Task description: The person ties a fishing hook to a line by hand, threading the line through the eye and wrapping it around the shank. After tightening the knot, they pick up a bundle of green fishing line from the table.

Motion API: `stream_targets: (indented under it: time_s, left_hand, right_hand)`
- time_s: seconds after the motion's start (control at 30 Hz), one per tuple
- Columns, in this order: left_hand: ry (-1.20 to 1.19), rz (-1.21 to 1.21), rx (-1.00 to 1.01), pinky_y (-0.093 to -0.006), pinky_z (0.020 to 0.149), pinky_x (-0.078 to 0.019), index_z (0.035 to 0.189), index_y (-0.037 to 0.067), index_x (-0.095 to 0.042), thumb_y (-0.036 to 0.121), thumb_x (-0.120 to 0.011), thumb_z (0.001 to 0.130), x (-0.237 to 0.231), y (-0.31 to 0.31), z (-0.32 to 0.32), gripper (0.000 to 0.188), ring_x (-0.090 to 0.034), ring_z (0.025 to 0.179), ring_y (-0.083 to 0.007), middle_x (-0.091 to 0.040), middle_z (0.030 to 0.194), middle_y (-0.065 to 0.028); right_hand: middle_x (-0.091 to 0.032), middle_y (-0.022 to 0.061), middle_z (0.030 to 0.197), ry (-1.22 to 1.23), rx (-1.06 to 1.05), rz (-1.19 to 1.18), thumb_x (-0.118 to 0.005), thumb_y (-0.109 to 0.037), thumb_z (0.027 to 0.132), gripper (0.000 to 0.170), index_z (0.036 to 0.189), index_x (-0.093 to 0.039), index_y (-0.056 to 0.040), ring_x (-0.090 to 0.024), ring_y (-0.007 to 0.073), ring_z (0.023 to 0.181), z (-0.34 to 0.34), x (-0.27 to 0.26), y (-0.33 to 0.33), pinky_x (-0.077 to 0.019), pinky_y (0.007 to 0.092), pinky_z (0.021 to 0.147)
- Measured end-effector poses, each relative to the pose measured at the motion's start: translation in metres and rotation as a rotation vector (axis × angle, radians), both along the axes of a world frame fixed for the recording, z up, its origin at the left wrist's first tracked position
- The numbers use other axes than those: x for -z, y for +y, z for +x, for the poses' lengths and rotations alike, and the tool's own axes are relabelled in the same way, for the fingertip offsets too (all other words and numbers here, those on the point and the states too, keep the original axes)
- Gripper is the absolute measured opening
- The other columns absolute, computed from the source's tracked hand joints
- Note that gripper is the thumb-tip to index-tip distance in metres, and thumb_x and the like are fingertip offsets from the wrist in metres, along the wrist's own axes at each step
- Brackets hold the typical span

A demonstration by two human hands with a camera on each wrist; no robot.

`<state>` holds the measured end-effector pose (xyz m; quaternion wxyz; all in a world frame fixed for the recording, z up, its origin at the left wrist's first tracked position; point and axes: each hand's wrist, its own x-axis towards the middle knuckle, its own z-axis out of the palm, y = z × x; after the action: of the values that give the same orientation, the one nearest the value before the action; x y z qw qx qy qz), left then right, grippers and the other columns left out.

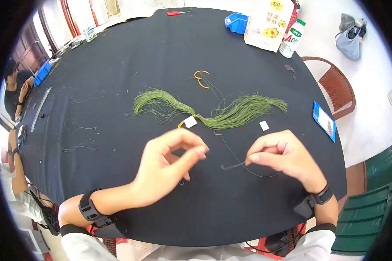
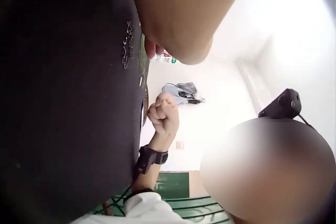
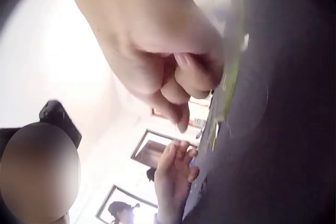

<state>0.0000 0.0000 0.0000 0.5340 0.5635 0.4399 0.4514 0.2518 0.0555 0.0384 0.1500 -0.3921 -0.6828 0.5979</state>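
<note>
My right hand (image 1: 283,158) pinches a thin line (image 1: 233,166) between thumb and forefinger; a short looped end sticks out toward the left. The line curves over the dark cloth to a small hook-shaped end (image 1: 217,133). My left hand (image 1: 161,169) hovers left of it, fingers bent loosely and thumb near the forefinger, holding nothing visible. Ahead of both hands lies a bundle of green strands (image 1: 231,114), tied at its middle with a white tag (image 1: 190,122). A small pile of metal hooks (image 2: 127,45) shows below my left hand in the left wrist view.
A yellow ring (image 1: 201,80) with fine lines lies beyond the bundle. A white square (image 1: 264,125) and a blue packet (image 1: 324,121) are at the right. Farther back stand a bottle (image 1: 292,39), a tissue pack (image 1: 268,26) and a blue bin (image 1: 236,23). People sit at the left.
</note>
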Motion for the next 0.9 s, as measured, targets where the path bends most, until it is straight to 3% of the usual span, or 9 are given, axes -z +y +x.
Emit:
stream_targets:
  time_s: [0.07,0.17,0.37,0.47,0.57,0.67,0.77,0.83,0.9]
  left_hand:
    - [-0.030,-0.142,0.085,-0.0212,0.052,-0.0528,0.095,-0.002,-0.060,0.004,-0.057,0.091,-0.009,-0.008,0.006,0.008,-0.062,0.090,-0.0143,-0.062,0.099,-0.0109]
    - [-0.149,-0.252,0.166,-0.0225,0.050,-0.0532,0.096,-0.002,-0.061,0.006,-0.057,0.091,-0.009,-0.013,0.009,0.010,-0.064,0.093,-0.0177,-0.064,0.107,-0.0156]
    - [-0.197,-0.365,0.272,-0.0236,0.051,-0.0538,0.097,-0.002,-0.062,0.007,-0.058,0.091,-0.012,-0.013,0.005,0.011,-0.066,0.091,-0.0188,-0.062,0.113,-0.0184]
    - [-0.198,-0.468,0.411,-0.0248,0.053,-0.0543,0.096,-0.002,-0.063,0.006,-0.058,0.091,-0.015,-0.011,0.006,0.011,-0.066,0.087,-0.0180,-0.064,0.108,-0.0175]
    - [-0.225,-0.357,0.401,-0.0263,0.058,-0.0550,0.095,-0.004,-0.063,0.005,-0.058,0.091,-0.006,-0.012,0.006,0.011,-0.066,0.082,-0.0174,-0.066,0.101,-0.0164]
    - [-0.213,-0.263,0.293,-0.0274,0.062,-0.0554,0.094,-0.004,-0.063,0.004,-0.058,0.091,-0.005,-0.012,0.005,0.010,-0.065,0.079,-0.0165,-0.067,0.096,-0.0155]
    - [-0.200,-0.193,0.188,-0.0274,0.063,-0.0552,0.094,-0.004,-0.062,0.005,-0.058,0.091,-0.002,-0.006,0.001,0.010,-0.065,0.079,-0.0161,-0.067,0.095,-0.0154]
    - [-0.152,-0.157,0.132,-0.0267,0.063,-0.0547,0.095,-0.003,-0.062,0.006,-0.057,0.091,-0.001,-0.003,-0.003,0.011,-0.065,0.079,-0.0155,-0.067,0.095,-0.0148]
    - [-0.080,-0.134,0.073,-0.0263,0.063,-0.0544,0.095,-0.003,-0.062,0.007,-0.057,0.092,-0.002,-0.001,-0.003,0.012,-0.065,0.079,-0.0154,-0.067,0.094,-0.0147]
  right_hand:
    - [-0.065,0.0003,0.078,0.061,0.048,0.030,-0.062,-0.006,0.088,0.011,0.092,-0.066,0.0030,-0.052,0.0002,0.064,-0.010,-0.001,-0.016,-0.0384,0.0163,0.056]
    - [-0.057,-0.0014,0.058,-0.039,-0.020,0.355,-0.066,-0.006,0.085,0.009,0.093,-0.067,-0.0027,-0.043,0.0005,0.051,-0.013,0.006,-0.022,-0.0325,0.0191,0.048]
    - [-0.059,0.0075,0.059,0.013,-0.081,0.770,-0.067,-0.006,0.081,0.011,0.091,-0.067,-0.0078,-0.058,0.0162,0.046,-0.018,0.018,-0.028,-0.0415,0.0263,0.044]
    - [-0.063,0.0080,0.062,-0.020,-0.141,0.849,-0.067,-0.006,0.080,0.013,0.092,-0.067,-0.0077,-0.062,0.0214,0.051,-0.017,0.017,-0.028,-0.0459,0.0295,0.045]
    - [-0.064,0.0075,0.064,0.018,-0.120,0.896,-0.068,-0.006,0.079,0.012,0.091,-0.067,-0.0074,-0.062,0.0222,0.051,-0.016,0.020,-0.028,-0.0463,0.0292,0.046]
    - [-0.065,0.0088,0.065,-0.048,-0.045,0.891,-0.066,-0.004,0.080,0.009,0.088,-0.068,-0.0062,-0.062,0.0195,0.051,-0.013,0.010,-0.026,-0.0463,0.0282,0.047]
    - [-0.066,0.0092,0.067,-0.019,0.080,0.835,-0.064,-0.002,0.081,0.007,0.087,-0.069,-0.0040,-0.060,0.0120,0.051,-0.005,0.008,-0.016,-0.0440,0.0251,0.047]
    - [-0.066,0.0025,0.071,-0.009,0.234,0.702,-0.063,-0.004,0.085,0.009,0.090,-0.069,-0.0003,-0.046,0.0007,0.052,0.003,0.007,-0.009,-0.0331,0.0188,0.045]
    - [-0.065,0.0014,0.070,0.109,0.342,0.625,-0.064,-0.003,0.085,0.008,0.089,-0.070,0.0003,-0.043,-0.0009,0.052,0.003,0.005,-0.005,-0.0286,0.0182,0.045]
